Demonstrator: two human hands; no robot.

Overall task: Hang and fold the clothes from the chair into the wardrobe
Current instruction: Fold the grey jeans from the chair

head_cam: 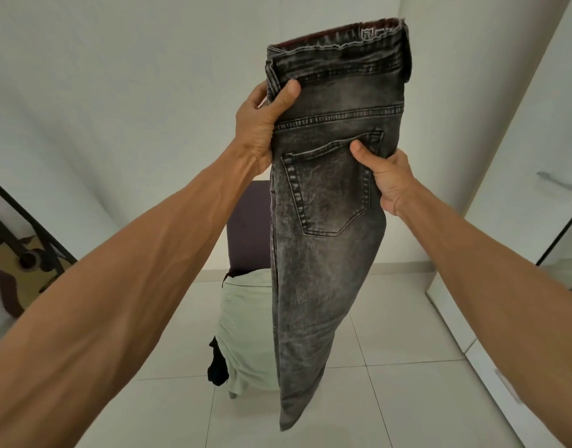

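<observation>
The jeans (326, 253) are held up in the air in front of the person, doubled lengthwise, waistband at the top and legs hanging straight down toward the tiled floor (407, 399). The left grip (265, 121) is clamped on the left edge just under the waistband, thumb across the denim. The right grip (388, 179) pinches the right edge at the back pocket, thumb on the pocket's top corner.

Both holds sit high on the garment, so the long lower part is uncontrolled. The likely trouble is the two layers sliding apart: if either hand lets go to reach for the wardrobe (537, 124) at the right, the doubled legs would probably splay and the fold would have to be remade. The handle (556, 181) suggests a door that needs a free hand, though whether it is closed cannot be told from here.

The hem hangs low, in front of the chair (249, 227), which carries a pale green garment (245, 305) and a black garment (218, 363) drooping off its front. Swinging the jeans sideways could catch that pile and drag a piece off, or let the hem sweep the floor. Denim is heavy and stiff; a one-sided pinch at the pocket may slip under the weight.
</observation>
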